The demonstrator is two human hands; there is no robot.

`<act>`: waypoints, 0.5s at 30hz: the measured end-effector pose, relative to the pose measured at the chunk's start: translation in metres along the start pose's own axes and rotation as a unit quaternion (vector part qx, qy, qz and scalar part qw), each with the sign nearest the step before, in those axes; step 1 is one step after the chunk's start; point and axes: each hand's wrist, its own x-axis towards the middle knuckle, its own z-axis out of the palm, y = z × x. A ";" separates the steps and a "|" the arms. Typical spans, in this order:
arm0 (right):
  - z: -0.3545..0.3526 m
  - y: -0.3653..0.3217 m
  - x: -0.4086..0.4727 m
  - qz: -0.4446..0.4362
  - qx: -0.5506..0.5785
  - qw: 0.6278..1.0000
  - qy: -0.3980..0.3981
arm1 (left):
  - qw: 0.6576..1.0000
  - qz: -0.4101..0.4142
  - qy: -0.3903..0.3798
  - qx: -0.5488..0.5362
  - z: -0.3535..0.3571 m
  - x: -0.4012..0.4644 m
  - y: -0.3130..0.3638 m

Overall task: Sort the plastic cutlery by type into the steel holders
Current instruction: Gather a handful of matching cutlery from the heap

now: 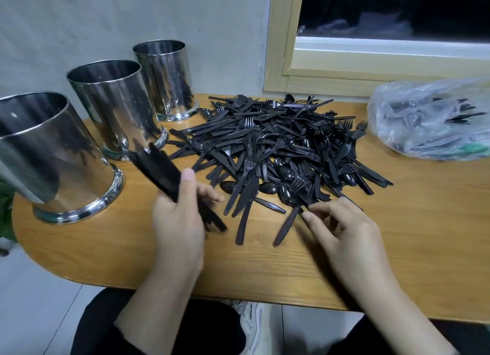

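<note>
A big heap of black plastic cutlery (278,145) with knives, forks and spoons mixed lies in the middle of the wooden table (265,269). Three steel holders stand in a row on the left: the near holder (50,158), the middle holder (114,105) and the far holder (167,78). My left hand (177,216) grips a bundle of black knives (159,166), blades pointing up-left toward the near holder. My right hand (342,230) pinches the handle of one black piece (305,199) at the heap's near edge; which type it is cannot be told.
A clear plastic bag (429,118) with more black cutlery lies at the table's right rear, below a window frame (281,62). A grey wall stands behind the holders. My knees and a white shoe (249,325) show under the table's front edge.
</note>
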 end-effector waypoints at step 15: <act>0.002 0.011 -0.003 0.072 -0.067 0.993 -0.066 | 0.972 0.004 -0.104 0.212 -0.021 0.009 -0.023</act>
